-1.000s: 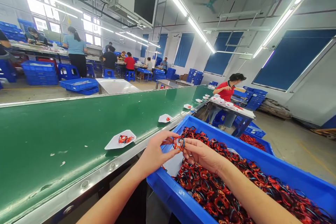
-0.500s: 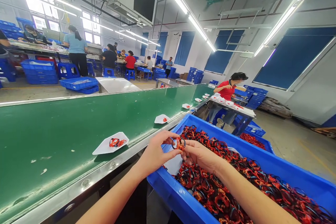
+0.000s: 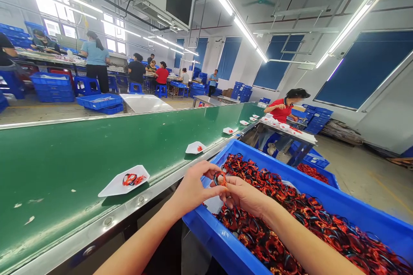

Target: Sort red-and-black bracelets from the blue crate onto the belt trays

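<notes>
My left hand [image 3: 193,187] and my right hand [image 3: 244,195] meet above the near corner of a blue bin [image 3: 209,232]. Together they pinch a small red and black wire coil [image 3: 220,178] between their fingertips. The bin is full of several similar red, orange and black coils [image 3: 290,219]. To the left runs a green conveyor belt [image 3: 97,146]. On it lies a white tray [image 3: 123,181] with red coils inside, nearest my left hand.
More white trays [image 3: 195,148] sit further along the belt. A person in a red shirt [image 3: 281,111] works at a table beyond the bin. A second blue bin [image 3: 314,172] stands behind mine. Other workers and stacked blue crates [image 3: 51,87] are across the belt.
The white trays on the belt have slid to the left, toward me. My hands stay together on the coil and have dropped slightly.
</notes>
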The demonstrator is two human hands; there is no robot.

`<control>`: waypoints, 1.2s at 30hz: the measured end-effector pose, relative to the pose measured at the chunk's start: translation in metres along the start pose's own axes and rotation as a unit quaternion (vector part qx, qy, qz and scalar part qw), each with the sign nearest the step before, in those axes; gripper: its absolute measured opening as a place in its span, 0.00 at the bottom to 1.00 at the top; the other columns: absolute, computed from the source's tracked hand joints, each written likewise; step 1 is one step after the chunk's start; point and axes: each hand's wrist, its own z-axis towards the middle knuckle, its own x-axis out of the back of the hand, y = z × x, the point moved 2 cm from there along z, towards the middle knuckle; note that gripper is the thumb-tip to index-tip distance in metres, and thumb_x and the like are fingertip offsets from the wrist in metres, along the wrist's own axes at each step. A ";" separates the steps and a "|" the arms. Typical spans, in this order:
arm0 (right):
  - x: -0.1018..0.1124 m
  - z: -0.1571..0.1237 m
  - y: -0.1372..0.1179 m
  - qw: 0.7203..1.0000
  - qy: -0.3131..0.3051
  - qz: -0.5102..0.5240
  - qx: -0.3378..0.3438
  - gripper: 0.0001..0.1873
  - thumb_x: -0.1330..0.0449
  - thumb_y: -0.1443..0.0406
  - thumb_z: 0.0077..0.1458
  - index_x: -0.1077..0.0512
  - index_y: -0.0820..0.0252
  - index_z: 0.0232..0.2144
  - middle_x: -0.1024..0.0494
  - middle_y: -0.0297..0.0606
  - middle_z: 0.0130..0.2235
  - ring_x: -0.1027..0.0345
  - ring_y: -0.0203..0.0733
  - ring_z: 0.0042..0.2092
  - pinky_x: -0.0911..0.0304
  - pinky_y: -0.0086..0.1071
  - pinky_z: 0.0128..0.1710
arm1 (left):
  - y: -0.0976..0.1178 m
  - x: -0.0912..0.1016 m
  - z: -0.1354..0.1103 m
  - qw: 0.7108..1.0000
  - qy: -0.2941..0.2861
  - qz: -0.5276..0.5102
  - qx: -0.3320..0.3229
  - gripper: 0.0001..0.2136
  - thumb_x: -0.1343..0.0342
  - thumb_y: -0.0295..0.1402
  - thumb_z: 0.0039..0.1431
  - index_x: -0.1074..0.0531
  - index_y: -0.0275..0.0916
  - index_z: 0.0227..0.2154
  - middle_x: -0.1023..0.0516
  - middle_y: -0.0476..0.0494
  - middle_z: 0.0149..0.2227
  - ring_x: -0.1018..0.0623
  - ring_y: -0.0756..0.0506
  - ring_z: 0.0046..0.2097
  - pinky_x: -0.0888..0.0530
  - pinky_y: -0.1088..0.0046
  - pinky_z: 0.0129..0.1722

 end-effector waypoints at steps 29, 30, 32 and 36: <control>0.070 -0.005 -0.002 0.770 0.193 -0.608 -0.006 0.12 0.44 0.64 0.53 0.23 0.55 0.37 0.21 0.35 0.37 0.29 0.40 0.38 0.38 0.35 0.40 | -0.138 0.080 0.069 0.917 0.116 0.320 0.206 0.15 0.49 0.42 0.61 0.23 0.37 0.39 0.25 0.36 0.49 0.30 0.35 0.54 0.37 0.54 0.56; 0.069 -0.005 -0.007 0.792 0.204 -0.575 0.015 0.12 0.44 0.63 0.53 0.23 0.56 0.37 0.21 0.36 0.37 0.29 0.40 0.38 0.37 0.35 0.41 | -0.126 0.078 0.069 0.926 0.121 0.305 0.187 0.14 0.50 0.41 0.61 0.24 0.38 0.40 0.25 0.39 0.49 0.29 0.39 0.53 0.35 0.60 0.55; 0.066 -0.006 -0.018 0.852 0.214 -0.477 0.041 0.13 0.43 0.60 0.53 0.23 0.59 0.36 0.20 0.37 0.37 0.29 0.39 0.37 0.36 0.34 0.41 | -0.098 0.068 0.065 0.950 0.113 0.254 0.142 0.13 0.48 0.42 0.61 0.26 0.40 0.41 0.24 0.45 0.47 0.27 0.45 0.50 0.33 0.69 0.53; 0.056 -0.009 -0.031 0.944 0.221 -0.243 0.034 0.20 0.38 0.55 0.47 0.23 0.62 0.39 0.21 0.39 0.36 0.33 0.34 0.31 0.38 0.28 0.28 | -0.043 0.033 0.048 0.993 0.009 0.104 0.047 0.18 0.40 0.44 0.54 0.28 0.42 0.45 0.24 0.48 0.46 0.26 0.47 0.47 0.30 0.70 0.49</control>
